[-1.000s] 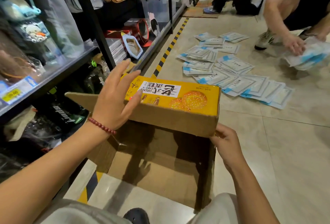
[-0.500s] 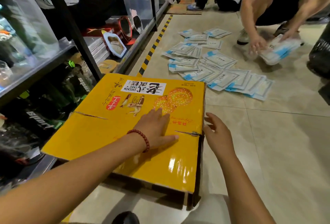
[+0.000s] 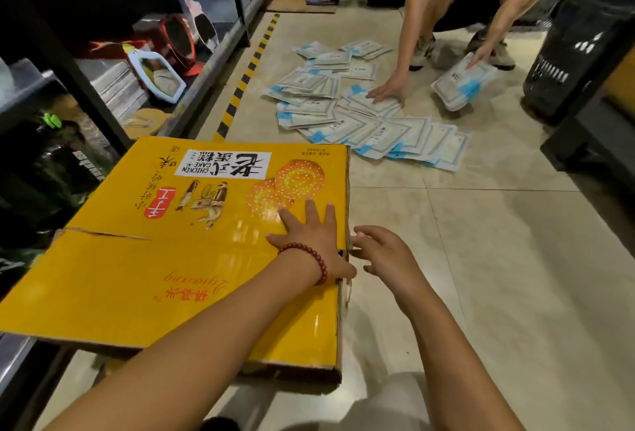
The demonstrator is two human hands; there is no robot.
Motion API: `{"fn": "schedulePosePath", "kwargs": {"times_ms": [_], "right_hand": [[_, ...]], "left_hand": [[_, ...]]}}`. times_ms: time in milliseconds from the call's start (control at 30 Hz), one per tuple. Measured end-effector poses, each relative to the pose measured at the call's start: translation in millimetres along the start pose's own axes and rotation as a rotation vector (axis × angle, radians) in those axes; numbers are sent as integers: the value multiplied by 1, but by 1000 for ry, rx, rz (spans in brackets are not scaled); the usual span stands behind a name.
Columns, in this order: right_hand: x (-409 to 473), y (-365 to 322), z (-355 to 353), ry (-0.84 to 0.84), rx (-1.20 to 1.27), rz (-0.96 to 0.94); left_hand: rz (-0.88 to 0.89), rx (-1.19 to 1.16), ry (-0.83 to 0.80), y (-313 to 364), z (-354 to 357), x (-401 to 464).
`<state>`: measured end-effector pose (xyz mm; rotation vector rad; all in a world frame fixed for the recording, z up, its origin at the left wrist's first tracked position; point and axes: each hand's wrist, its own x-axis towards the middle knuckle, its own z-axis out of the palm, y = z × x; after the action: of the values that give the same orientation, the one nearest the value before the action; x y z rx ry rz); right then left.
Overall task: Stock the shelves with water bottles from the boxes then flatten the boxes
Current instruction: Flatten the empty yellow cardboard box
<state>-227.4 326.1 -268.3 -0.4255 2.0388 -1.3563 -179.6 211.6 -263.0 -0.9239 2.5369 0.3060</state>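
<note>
A: Box [image 3: 165, 259] first: where is yours?

B: Your yellow carton lies pressed nearly flat on the floor [image 3: 481, 276], printed face up, its left edge against the foot of the shelving [image 3: 86, 87]. Its near right corner still shows a dark gap underneath, so you cannot tell whether it is fully flat.

A: And your hands?

B: Your left hand [image 3: 309, 235], a beaded bracelet [image 3: 314, 259] at the wrist, rests palm down near the box's right edge, fingers spread, grasping nothing. Your right hand [image 3: 381, 255] is just beside that edge, fingers loosely curled and apart, holding nothing; whether the fingertips touch the cardboard is hard to make out.

A: Beyond the box?

B: Blue-and-white packets [image 3: 360, 114] lie scattered on the floor past its far edge. Another person crouches there, one hand [image 3: 388, 90] on the packets; their upper body is cut off by the frame. The lower shelf is too dark to read.
</note>
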Motion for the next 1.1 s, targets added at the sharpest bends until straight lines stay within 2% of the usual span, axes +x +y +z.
{"fn": "schedulePosePath", "kwargs": {"times_ms": [67, 200, 467, 600, 733, 900, 1100], "right_hand": [[2, 3, -4, 66, -84, -62], [0, 6, -9, 204, -80, -105], [7, 12, -17, 336, -134, -112], [14, 11, -15, 358, -196, -155], [19, 12, -21, 450, -262, -157], [20, 17, -31, 546, -263, -166], [24, 19, -30, 504, -234, -116]], "left_hand": [[28, 11, -16, 1, -1, 1], [49, 9, -14, 1, 0, -1], [185, 119, -67, 1, 5, -18], [300, 213, -81, 14, 14, -33], [450, 318, -99, 15, 23, -44], [666, 483, -163, -14, 1, -30], [648, 623, -227, -69, -20, -2]]}}
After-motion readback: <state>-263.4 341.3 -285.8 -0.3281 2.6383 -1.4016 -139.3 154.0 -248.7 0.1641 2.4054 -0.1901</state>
